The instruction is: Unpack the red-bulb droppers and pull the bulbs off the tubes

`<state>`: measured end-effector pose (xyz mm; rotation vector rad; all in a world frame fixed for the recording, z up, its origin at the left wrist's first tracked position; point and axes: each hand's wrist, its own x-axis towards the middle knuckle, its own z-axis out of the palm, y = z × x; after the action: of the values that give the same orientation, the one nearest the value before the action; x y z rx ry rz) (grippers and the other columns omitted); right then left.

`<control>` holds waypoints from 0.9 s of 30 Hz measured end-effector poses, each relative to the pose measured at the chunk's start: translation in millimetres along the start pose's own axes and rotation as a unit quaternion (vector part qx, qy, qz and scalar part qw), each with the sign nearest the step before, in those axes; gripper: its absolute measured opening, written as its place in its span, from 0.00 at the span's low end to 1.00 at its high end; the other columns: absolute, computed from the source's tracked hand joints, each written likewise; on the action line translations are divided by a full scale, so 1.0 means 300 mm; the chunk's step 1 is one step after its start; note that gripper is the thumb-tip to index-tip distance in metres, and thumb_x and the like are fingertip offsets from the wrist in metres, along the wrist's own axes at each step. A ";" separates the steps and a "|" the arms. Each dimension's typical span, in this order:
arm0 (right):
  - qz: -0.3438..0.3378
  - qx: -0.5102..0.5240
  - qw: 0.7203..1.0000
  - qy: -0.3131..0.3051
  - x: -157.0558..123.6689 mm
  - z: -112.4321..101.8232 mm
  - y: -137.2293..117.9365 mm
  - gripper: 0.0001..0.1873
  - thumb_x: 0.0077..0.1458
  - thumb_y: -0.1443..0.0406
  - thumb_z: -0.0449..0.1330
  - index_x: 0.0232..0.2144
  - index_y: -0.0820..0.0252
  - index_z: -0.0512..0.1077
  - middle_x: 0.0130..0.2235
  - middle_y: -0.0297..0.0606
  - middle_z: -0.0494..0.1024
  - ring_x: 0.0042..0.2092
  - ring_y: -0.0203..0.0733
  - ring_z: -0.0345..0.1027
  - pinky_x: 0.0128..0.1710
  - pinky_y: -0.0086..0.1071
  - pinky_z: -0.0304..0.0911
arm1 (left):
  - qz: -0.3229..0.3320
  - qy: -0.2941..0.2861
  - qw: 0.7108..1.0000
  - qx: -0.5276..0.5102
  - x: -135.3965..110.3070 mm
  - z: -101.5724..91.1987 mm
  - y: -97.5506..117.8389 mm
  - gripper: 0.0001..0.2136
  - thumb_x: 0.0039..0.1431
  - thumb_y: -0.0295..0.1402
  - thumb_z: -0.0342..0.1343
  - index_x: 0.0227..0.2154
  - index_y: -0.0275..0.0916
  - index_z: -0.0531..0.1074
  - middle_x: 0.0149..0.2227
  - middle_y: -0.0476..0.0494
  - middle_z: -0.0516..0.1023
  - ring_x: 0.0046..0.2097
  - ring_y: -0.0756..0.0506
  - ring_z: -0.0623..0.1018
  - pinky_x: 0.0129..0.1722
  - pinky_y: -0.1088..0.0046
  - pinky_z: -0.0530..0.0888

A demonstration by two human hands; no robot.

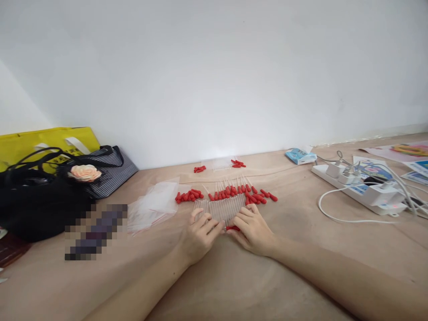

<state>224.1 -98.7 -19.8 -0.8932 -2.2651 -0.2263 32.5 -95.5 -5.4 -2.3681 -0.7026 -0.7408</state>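
Note:
My left hand (pixel 199 234) and my right hand (pixel 252 229) meet at the near edge of a row of clear glass dropper tubes (pixel 222 207) lying side by side on the beige table. Both hands have their fingers curled. Between their fingertips a small red rubber bulb (pixel 232 228) shows, pinched by my right hand; my left hand's fingers close on a clear tube at the same spot. Behind the tubes lies a scatter of several loose red bulbs (pixel 227 194). More bulbs (pixel 199 169) and tubes lie near the wall.
Clear plastic bags (pixel 154 206) lie left of the tubes. A black bag (pixel 36 196), a striped bag (pixel 110 171) and a yellow bag (pixel 47 142) stand at the far left. A white power strip (pixel 364 189) with plugs and cables sits right, beside a blue packet (pixel 300 156) and printed sheets.

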 end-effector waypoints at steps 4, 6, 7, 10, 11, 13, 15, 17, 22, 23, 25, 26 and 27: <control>0.018 0.001 1.000 0.004 0.004 0.006 -0.005 0.10 0.54 0.60 0.52 0.33 0.60 0.70 0.26 0.36 0.71 0.31 0.38 0.57 0.35 0.34 0.43 | -0.015 -0.022 1.000 -0.006 0.002 -0.004 0.003 0.08 0.56 0.27 0.47 0.30 0.41 0.71 0.22 0.52 0.73 0.29 0.51 0.69 0.45 0.63 0.58; 0.015 -0.001 1.000 -0.002 0.003 0.006 -0.003 0.10 0.54 0.60 0.52 0.30 0.58 0.71 0.24 0.35 0.71 0.31 0.37 0.56 0.34 0.34 0.43 | -0.023 -0.030 0.999 -0.008 0.002 -0.012 0.003 0.08 0.56 0.27 0.46 0.29 0.41 0.71 0.21 0.52 0.72 0.29 0.51 0.69 0.45 0.63 0.58; 0.011 -0.002 1.000 -0.005 0.003 0.006 -0.001 0.11 0.54 0.60 0.52 0.28 0.57 0.72 0.23 0.34 0.70 0.30 0.37 0.56 0.34 0.35 0.42 | -0.026 -0.033 0.999 -0.008 0.002 -0.016 0.003 0.08 0.56 0.27 0.46 0.29 0.41 0.71 0.21 0.52 0.72 0.29 0.51 0.69 0.45 0.63 0.57; 0.006 -0.006 1.000 -0.004 -0.002 0.002 0.003 0.13 0.54 0.59 0.52 0.26 0.58 0.71 0.22 0.34 0.69 0.30 0.36 0.55 0.34 0.35 0.42 | -0.033 -0.030 0.999 -0.009 0.001 -0.027 0.004 0.08 0.56 0.29 0.47 0.28 0.42 0.71 0.20 0.53 0.73 0.28 0.52 0.69 0.46 0.62 0.56; 0.005 -0.005 1.000 -0.003 -0.003 0.000 0.004 0.13 0.54 0.59 0.52 0.25 0.59 0.71 0.22 0.34 0.69 0.30 0.36 0.55 0.35 0.35 0.42 | -0.035 -0.027 0.999 -0.010 0.002 -0.030 0.005 0.08 0.56 0.29 0.47 0.27 0.42 0.71 0.20 0.53 0.73 0.28 0.52 0.69 0.46 0.62 0.56; 0.001 -0.001 1.000 -0.003 -0.004 -0.003 0.003 0.14 0.54 0.59 0.51 0.25 0.59 0.71 0.22 0.34 0.68 0.30 0.36 0.54 0.35 0.36 0.42 | -0.037 -0.024 0.999 -0.015 0.003 -0.034 0.007 0.08 0.56 0.30 0.47 0.27 0.42 0.71 0.20 0.54 0.73 0.28 0.52 0.70 0.47 0.62 0.55; -0.006 0.004 1.000 -0.004 -0.005 -0.005 0.001 0.14 0.55 0.60 0.50 0.25 0.59 0.71 0.22 0.34 0.68 0.30 0.36 0.54 0.36 0.36 0.42 | -0.036 -0.021 0.999 -0.020 0.006 -0.035 0.009 0.08 0.56 0.30 0.48 0.27 0.42 0.71 0.20 0.54 0.73 0.28 0.52 0.70 0.47 0.62 0.55; -0.015 0.006 1.000 -0.006 -0.007 -0.008 -0.001 0.13 0.55 0.62 0.50 0.24 0.60 0.71 0.22 0.34 0.67 0.30 0.36 0.53 0.36 0.37 0.42 | -0.035 -0.017 0.999 -0.024 0.007 -0.035 0.009 0.08 0.56 0.29 0.48 0.26 0.42 0.71 0.20 0.54 0.73 0.28 0.51 0.70 0.46 0.61 0.55; -0.016 0.013 1.000 -0.005 -0.021 -0.019 0.016 0.11 0.53 0.65 0.50 0.23 0.60 0.69 0.23 0.33 0.66 0.30 0.36 0.54 0.38 0.37 0.44 | -0.040 -0.009 0.999 -0.036 -0.012 -0.033 -0.010 0.08 0.56 0.28 0.47 0.27 0.41 0.71 0.21 0.53 0.73 0.28 0.51 0.70 0.45 0.63 0.58; -0.005 0.014 1.000 0.000 -0.024 -0.023 0.023 0.11 0.53 0.65 0.50 0.23 0.60 0.69 0.23 0.33 0.66 0.30 0.36 0.54 0.38 0.36 0.44 | -0.049 -0.010 0.998 -0.042 -0.019 -0.032 -0.019 0.08 0.56 0.28 0.47 0.27 0.41 0.71 0.21 0.52 0.74 0.28 0.51 0.70 0.43 0.64 0.60; 0.021 0.016 1.000 0.015 -0.025 -0.033 0.040 0.11 0.54 0.64 0.50 0.24 0.60 0.70 0.24 0.34 0.67 0.30 0.36 0.55 0.37 0.36 0.45 | -0.096 -0.022 0.993 -0.069 -0.031 -0.027 -0.041 0.08 0.56 0.29 0.46 0.28 0.39 0.71 0.24 0.50 0.74 0.28 0.50 0.70 0.37 0.69 0.64; 0.033 0.018 0.999 0.026 -0.024 -0.038 0.048 0.11 0.54 0.63 0.50 0.26 0.59 0.70 0.25 0.34 0.68 0.30 0.36 0.56 0.37 0.35 0.45 | -0.136 -0.031 0.986 -0.089 -0.035 -0.023 -0.054 0.09 0.57 0.30 0.45 0.29 0.39 0.70 0.26 0.48 0.74 0.29 0.50 0.71 0.35 0.71 0.65; 0.045 0.018 0.998 0.038 -0.020 -0.043 0.055 0.11 0.55 0.62 0.50 0.27 0.58 0.71 0.26 0.35 0.69 0.31 0.36 0.57 0.37 0.35 0.45 | -0.184 -0.040 0.976 -0.109 -0.038 -0.018 -0.069 0.10 0.58 0.30 0.43 0.32 0.38 0.70 0.28 0.46 0.74 0.31 0.49 0.72 0.34 0.72 0.66</control>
<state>245.0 -94.6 -15.3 -0.9486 -2.1471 -0.1761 9.9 -87.8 -1.8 -2.5053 -1.1697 -0.9215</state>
